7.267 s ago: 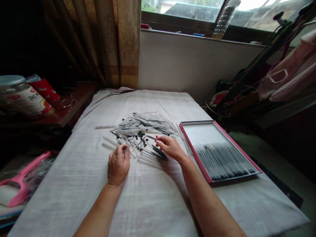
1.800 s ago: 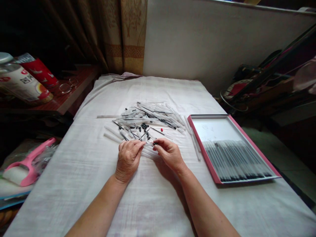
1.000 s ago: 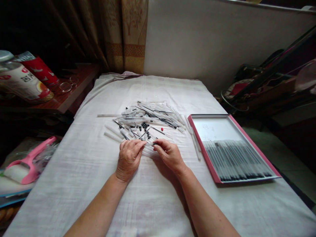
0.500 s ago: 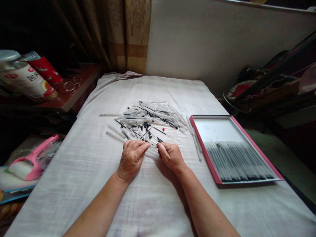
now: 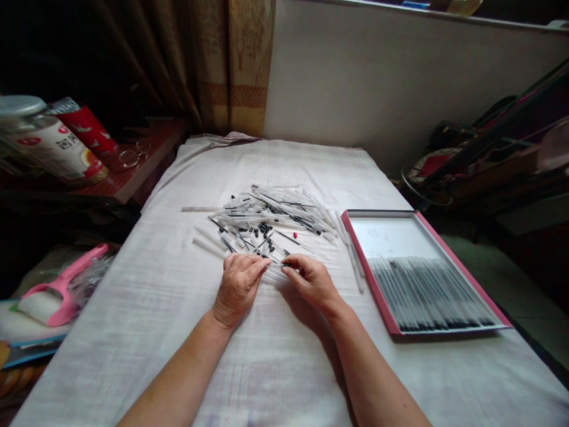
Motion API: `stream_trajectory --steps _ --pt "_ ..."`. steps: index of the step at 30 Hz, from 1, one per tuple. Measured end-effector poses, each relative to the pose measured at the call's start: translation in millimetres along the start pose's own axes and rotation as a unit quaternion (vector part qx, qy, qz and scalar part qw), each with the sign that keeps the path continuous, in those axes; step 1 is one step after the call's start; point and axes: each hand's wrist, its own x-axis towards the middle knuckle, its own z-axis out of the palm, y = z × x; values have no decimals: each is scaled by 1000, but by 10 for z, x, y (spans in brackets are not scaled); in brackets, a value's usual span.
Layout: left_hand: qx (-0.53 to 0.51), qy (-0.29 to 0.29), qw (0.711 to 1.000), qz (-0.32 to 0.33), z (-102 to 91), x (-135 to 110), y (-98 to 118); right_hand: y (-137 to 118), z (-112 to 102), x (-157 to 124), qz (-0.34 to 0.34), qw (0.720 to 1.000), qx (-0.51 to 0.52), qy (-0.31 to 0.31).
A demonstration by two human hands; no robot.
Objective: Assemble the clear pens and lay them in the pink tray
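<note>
My left hand and my right hand rest on a white cloth-covered table, fingertips pinched toward each other. Between them they hold a clear plastic pen barrel lying crosswise. Just beyond the hands lies a heap of clear pen tubes, black refills and small black caps. A tiny red cap lies at the heap's near edge. To the right stands a pink-rimmed tray with a row of finished pens in its near half.
A wooden side shelf at the left carries a large jar, a red packet and eyeglasses. A pink lint roller lies lower left. Curtain and white wall stand behind; clutter fills the right side.
Over seven seconds my hands came together from the heap to the near edge, both pinching one clear barrel. In the last second they barely moved; the view shifted slightly.
</note>
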Motion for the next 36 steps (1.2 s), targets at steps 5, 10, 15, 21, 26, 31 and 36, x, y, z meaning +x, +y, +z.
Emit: stream_trajectory --steps 5,10,15,21,26,31,36 --pt "-12 -2 1000 7 5 -5 8 6 -32 3 -2 1000 -25 -15" --pt "-24 -1 1000 17 10 -11 6 3 -14 1 30 998 -37 -47" --pt "-22 4 1000 -2 11 -4 -7 4 -23 -17 25 998 -40 -34" --pt "-19 5 1000 -13 13 1 -12 -15 -32 -32 1 999 -34 -16" --pt "-17 1 1000 -9 24 -11 -14 -27 -23 -13 -18 996 -85 -23" --pt "-17 -1 1000 -9 19 -5 -11 -18 -44 -31 -4 997 -70 -21" --pt "-14 1 1000 -13 19 -3 -7 -13 -33 -34 -16 998 -62 -17"
